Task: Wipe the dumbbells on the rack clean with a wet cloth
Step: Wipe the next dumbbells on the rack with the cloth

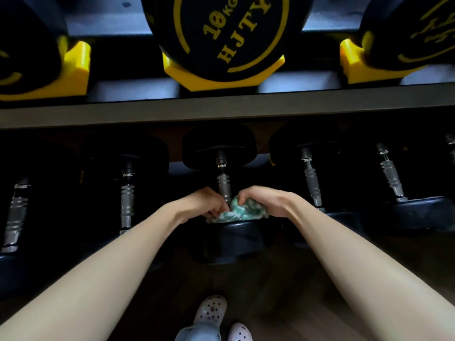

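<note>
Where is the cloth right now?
Head view, lower centre: the green cloth is bunched between left hand and right hand, against the middle lower-shelf dumbbell's handle.

Green-white cloth (pixel 242 211); black-yellow dumbbell (pixel 221 33); yellow cradle (pixel 253 76).

Yellow "10KG" and "HJTY" mark the black dumbbell (pixel 221 33) at twelve o'clock. Lettering on the neighbouring dumbbell (pixel 416 30), two o'clock, is unreadable.

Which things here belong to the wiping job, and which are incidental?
Job: green-and-white cloth gripped by left hand and right hand; black dumbbell with ribbed steel handle under it; black-and-yellow 10 kg dumbbell above.
Incidental: yellow plastic cradles; white perforated clogs.
</note>
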